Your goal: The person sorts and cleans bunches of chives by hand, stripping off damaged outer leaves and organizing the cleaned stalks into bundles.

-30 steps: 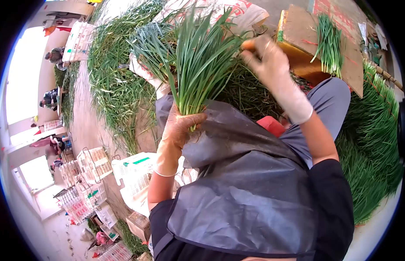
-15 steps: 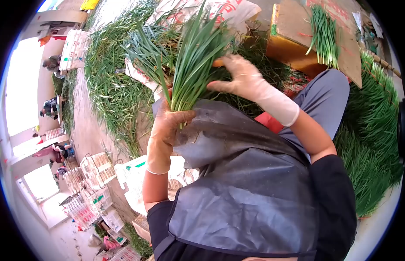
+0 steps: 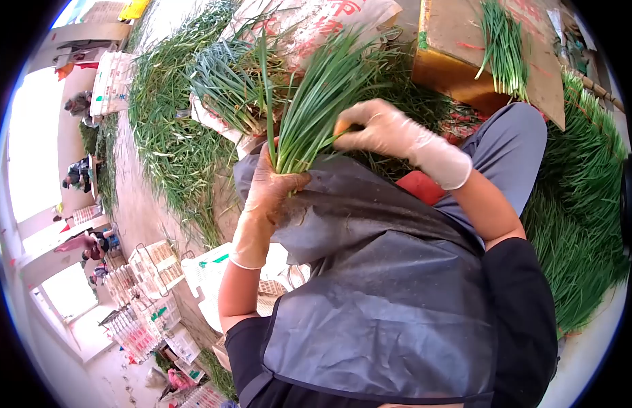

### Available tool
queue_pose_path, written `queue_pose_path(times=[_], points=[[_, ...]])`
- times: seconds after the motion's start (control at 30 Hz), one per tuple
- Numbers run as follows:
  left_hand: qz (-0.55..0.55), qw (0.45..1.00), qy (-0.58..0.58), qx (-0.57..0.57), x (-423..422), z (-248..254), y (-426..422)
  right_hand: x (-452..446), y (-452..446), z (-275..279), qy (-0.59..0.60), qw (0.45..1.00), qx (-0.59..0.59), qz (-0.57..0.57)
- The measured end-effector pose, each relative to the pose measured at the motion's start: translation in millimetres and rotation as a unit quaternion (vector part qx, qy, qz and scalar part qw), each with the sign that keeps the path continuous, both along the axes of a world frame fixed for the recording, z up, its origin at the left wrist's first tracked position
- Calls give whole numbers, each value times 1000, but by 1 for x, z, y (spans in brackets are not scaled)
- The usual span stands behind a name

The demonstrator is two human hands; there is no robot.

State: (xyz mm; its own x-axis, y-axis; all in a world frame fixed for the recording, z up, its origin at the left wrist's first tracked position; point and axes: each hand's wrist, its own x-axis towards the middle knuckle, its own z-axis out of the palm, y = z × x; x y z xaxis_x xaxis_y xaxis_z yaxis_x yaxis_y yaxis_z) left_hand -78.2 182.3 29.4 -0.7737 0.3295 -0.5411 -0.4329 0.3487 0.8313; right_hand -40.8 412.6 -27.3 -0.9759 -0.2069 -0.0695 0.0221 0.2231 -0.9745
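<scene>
My left hand (image 3: 272, 187), in a thin translucent glove, is closed round the pale lower stems of a bunch of long green leaves (image 3: 316, 102). The leaves fan upward and to the right over my lap. At the right side of the bunch is my right hand (image 3: 377, 129), also gloved, its thumb and fingertips pinched together on leaves at the bunch's edge. An orange cover shows on one of its fingertips. A dark apron (image 3: 384, 292) covers my front. Beyond the bunch lies a pile of bluish-green stalks (image 3: 224, 81) on a sack.
A cardboard-topped box (image 3: 459, 41) at the upper right bears a small bundle (image 3: 504, 54). Many green bundles (image 3: 574, 224) are stacked at the right. Loose leaves (image 3: 170, 129) cover the floor at left, near white baskets (image 3: 214, 279). Several people are in the left background.
My right hand has moved down and left to the bunch, and its fingers have closed at the edge. The bunch now leans further right, while my left hand keeps hold of it.
</scene>
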Motion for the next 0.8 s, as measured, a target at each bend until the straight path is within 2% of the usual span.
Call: queue_pose_path(times=[0.03,0.07,0.1,0.13,0.2,0.23,0.27,0.3,0.33,0.37,0.4,0.43,0.47,0.53,0.57,0.63,0.67,0.73,0.77,0.8], points=[[3,1000,4,-22,-3,3,-5,-3,16,-8,48,998,45,-14],[7,1000,6,-23,-6,5,-11,-6,35,-15,23,997,67,-19],[2,999,29,-25,-10,8,-17,-12,54,-31,-35,981,192,-24],[-4,998,52,-27,-11,10,-21,-16,70,-59,-85,921,378,-43],[18,995,77,-62,-10,21,-22,-5,70,-55,21,810,564,-160],[-34,984,161,-64,-12,24,-23,-2,67,-44,40,909,378,-169],[-89,964,240,-66,-14,26,-23,-3,56,-20,53,968,173,-172],[-145,938,287,-131,-13,28,-22,-9,43,-22,-24,981,-120,-152],[-151,940,278,-129,-13,28,-20,-11,38,-33,-33,980,-120,-158],[-221,871,370,-236,-16,31,-18,-16,34,-36,-92,972,-178,-120],[-282,773,462,-331,-24,37,-12,-24,37,-34,-138,959,-232,-83],[-279,752,500,-327,-24,52,-9,-19,40,-31,-65,867,-494,-21],[-296,718,512,-366,-23,62,-8,-23,43,-45,-81,796,-600,-19],[-319,678,546,-373,-19,67,-12,-33,65,-110,-150,842,-491,-164],[-327,681,534,-378,-16,67,-21,-23,52,-108,-162,836,-497,-165],[-338,604,579,-431,-30,63,-29,-29,49,-95,-113,813,-535,-199],[-334,604,582,-430,-35,64,-32,-30,63,-76,-109,816,-533,-197],[-290,609,629,-387,-29,70,-51,-14,91,-46,-155,798,-477,-334],[-296,575,658,-385,-29,73,-59,-16,118,-71,-139,814,-492,-276],[-290,576,659,-387,-29,75,-66,-26,150,-106,-120,829,-503,-214]])
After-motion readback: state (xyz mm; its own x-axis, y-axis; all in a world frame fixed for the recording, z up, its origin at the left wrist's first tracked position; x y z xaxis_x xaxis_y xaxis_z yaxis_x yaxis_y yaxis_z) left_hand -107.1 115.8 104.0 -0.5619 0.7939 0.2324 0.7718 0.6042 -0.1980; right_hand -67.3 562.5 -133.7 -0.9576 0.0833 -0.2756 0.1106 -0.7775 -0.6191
